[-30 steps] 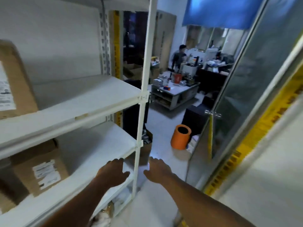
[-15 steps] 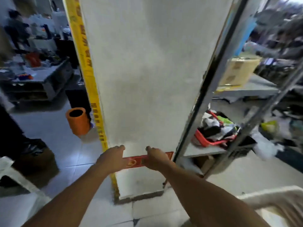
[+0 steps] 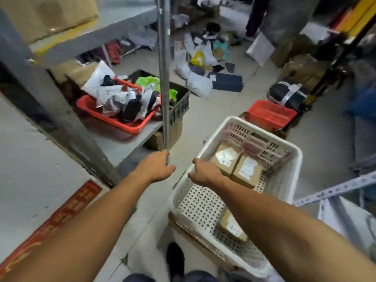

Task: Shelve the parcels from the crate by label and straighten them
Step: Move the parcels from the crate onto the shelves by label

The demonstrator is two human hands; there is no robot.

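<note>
Where parcels litter: grey floor (image 3: 209, 110).

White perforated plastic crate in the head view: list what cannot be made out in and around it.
- Labels on the two brown cardboard parcels in the white perforated plastic crate: too blurred to read.
- Third cardboard parcel: partly hidden by the right forearm.
- Right hand: fingers curled away, so contact with the crate is unclear.
- Crate's near corner: cut off by the frame's bottom edge.

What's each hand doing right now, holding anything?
Left hand: loosely curled, empty, by the shelf post.
Right hand: curled over the white crate, holding no parcel.
</note>
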